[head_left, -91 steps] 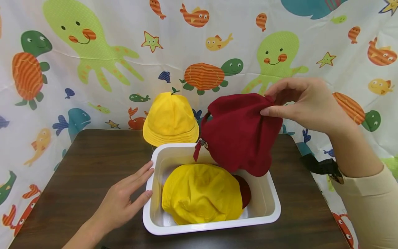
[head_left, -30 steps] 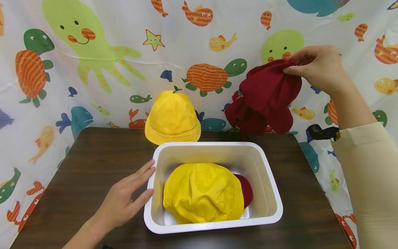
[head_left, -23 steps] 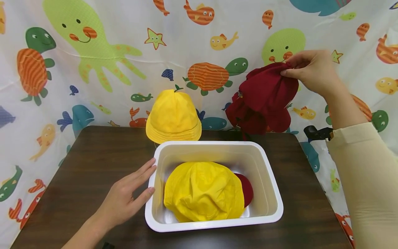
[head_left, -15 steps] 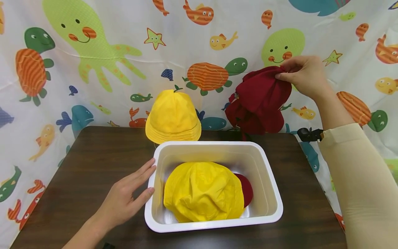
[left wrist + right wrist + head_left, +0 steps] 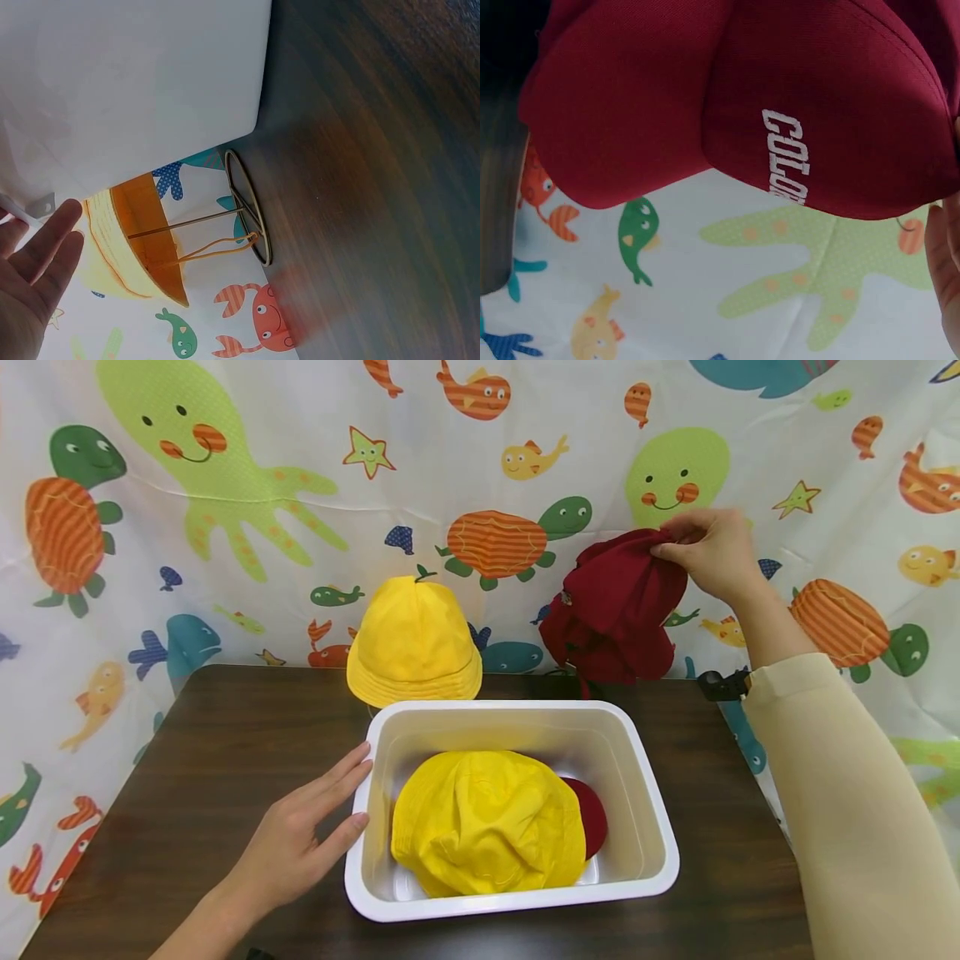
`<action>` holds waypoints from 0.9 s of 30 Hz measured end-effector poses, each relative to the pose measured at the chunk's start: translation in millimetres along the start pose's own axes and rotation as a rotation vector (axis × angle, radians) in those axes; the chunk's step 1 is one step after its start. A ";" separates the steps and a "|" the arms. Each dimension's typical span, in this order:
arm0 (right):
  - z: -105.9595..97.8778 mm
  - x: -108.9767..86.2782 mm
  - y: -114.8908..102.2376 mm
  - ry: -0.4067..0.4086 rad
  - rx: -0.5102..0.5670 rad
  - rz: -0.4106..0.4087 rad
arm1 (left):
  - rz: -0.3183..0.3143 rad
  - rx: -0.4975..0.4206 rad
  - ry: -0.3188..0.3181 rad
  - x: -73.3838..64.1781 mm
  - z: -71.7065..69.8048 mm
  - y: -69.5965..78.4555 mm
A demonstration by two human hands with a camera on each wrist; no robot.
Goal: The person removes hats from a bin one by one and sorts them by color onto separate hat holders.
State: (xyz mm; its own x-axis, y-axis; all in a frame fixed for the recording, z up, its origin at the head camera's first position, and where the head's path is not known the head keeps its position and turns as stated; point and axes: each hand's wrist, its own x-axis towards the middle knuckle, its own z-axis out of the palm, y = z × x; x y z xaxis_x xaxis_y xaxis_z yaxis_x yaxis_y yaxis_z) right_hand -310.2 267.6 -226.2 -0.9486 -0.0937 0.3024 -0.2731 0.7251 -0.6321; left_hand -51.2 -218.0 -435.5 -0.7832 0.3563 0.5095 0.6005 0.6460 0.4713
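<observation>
- white tub (image 5: pixel 517 903): holds a yellow hat (image 5: pixel 491 827) over a red brim (image 5: pixel 592 818)
- red cap (image 5: pixel 615 610): behind the tub's right end, right hand (image 5: pixel 716 555) pinching its top
- second yellow hat (image 5: pixel 415 635): behind the tub, which mostly hides its wire stand (image 5: pixel 196 221), clear in left-wrist view
- left hand (image 5: pixel 300 828): straight fingers touch the tub

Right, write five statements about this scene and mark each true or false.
1. The right hand pinches a dark red cap. True.
2. The left hand is inside the white tub. False: the left hand is at the white tub's rim.
3. A red brim shows beside the yellow hat in the tub. True.
4. The rear hat lies flat on the table. False: the rear hat sits on a wire stand.
5. The cap's lettering is yellow. False: the lettering is white.
</observation>
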 end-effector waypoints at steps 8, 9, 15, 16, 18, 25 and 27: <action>13.4 -0.1 3.4 -0.027 0.015 -0.002 | -0.003 -0.001 0.009 -0.3 0.0 -0.1; 14.9 -0.5 3.4 -0.029 0.012 -0.005 | -0.001 0.000 0.010 -0.3 0.2 -0.1; 25.0 -1.4 6.2 -0.054 0.019 -0.035 | -0.015 -0.007 0.004 -1.9 0.9 1.0; 26.7 -1.4 7.0 -0.058 0.022 -0.041 | -0.012 -0.011 0.007 -2.1 1.0 1.1; 29.9 -1.7 8.3 -0.060 0.026 -0.052 | -0.004 -0.014 0.012 -2.5 1.3 1.0; 37.9 -4.6 11.6 -0.094 -0.020 -0.060 | 0.004 -0.015 0.015 -2.3 1.8 1.3; 39.5 -5.5 12.5 -0.105 -0.027 -0.061 | 0.000 -0.014 0.013 -2.3 2.0 1.8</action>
State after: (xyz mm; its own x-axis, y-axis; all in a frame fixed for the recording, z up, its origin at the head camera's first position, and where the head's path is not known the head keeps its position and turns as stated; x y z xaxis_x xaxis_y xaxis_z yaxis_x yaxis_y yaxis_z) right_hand -314.7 250.2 -263.9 -0.9422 -0.2083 0.2626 -0.3281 0.7335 -0.5953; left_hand -48.7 -216.2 -437.2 -0.7810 0.3479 0.5186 0.6030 0.6362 0.4814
